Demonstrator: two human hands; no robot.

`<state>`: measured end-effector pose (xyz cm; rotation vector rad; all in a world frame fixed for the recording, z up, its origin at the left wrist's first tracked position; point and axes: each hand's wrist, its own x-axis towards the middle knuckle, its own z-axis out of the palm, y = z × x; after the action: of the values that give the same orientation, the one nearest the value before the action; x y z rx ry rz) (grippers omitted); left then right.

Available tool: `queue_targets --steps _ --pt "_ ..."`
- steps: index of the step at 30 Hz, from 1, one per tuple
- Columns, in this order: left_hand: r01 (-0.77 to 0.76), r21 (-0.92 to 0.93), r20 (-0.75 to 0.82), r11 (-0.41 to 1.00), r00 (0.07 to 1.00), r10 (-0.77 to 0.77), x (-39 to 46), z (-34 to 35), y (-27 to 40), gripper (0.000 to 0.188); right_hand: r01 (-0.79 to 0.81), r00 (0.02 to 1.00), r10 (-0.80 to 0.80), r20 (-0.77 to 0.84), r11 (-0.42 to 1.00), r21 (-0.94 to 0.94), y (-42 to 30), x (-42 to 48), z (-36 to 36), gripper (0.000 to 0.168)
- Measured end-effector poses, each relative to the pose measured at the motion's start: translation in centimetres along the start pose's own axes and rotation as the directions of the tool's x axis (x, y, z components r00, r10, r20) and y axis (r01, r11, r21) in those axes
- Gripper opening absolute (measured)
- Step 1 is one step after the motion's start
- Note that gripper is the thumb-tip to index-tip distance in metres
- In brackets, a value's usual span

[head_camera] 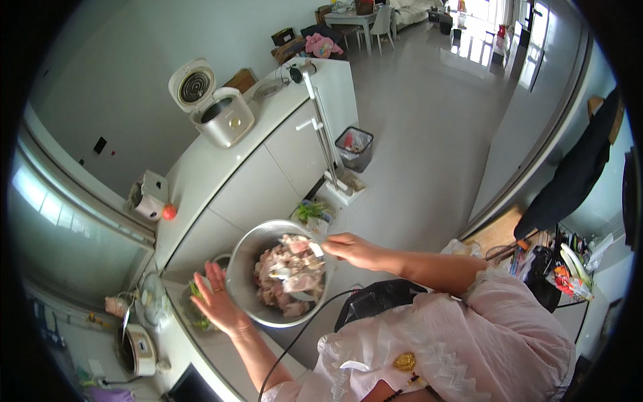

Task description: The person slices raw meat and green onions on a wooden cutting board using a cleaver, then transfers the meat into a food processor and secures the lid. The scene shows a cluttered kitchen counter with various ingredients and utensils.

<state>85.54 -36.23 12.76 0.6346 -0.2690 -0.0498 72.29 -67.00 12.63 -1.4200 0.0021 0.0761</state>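
Note:
A round stainless-steel bowl (239, 274) is in front of me, tilted so that its inside shows. In it lie pieces of raw, pale pink meat (289, 274), slightly blurred. My right hand (354, 251) is closed at the bowl's right rim. A small white piece (316, 249) shows beside those fingers; what it is cannot be made out. My left hand (216, 301) is open at the bowl's left side, fingers apart, with a ring on one finger. Whether its palm touches the bowl's outer wall is unclear.
A rice cooker (226, 120) with its lid up stands on the white counter (201, 176). Against the cabinets are a broom and dustpan (344, 186), a waste bin (354, 148) and green plants (310, 211). A black cable (301, 331) crosses before my body.

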Motion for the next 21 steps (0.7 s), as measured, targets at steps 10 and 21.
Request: queue_targets --steps 10,21 --pt "0.454 0.002 0.208 0.891 0.871 -0.444 15.5 9.8 -21.4 0.06 0.033 0.793 0.049 -0.608 0.992 0.123 -1.5 4.3 -17.4 0.04" --pt "0.369 0.057 0.084 0.928 0.924 -0.373 26.1 11.4 -31.3 0.06 0.008 0.927 0.076 -0.367 0.975 0.224 -2.0 18.5 -33.2 0.032"
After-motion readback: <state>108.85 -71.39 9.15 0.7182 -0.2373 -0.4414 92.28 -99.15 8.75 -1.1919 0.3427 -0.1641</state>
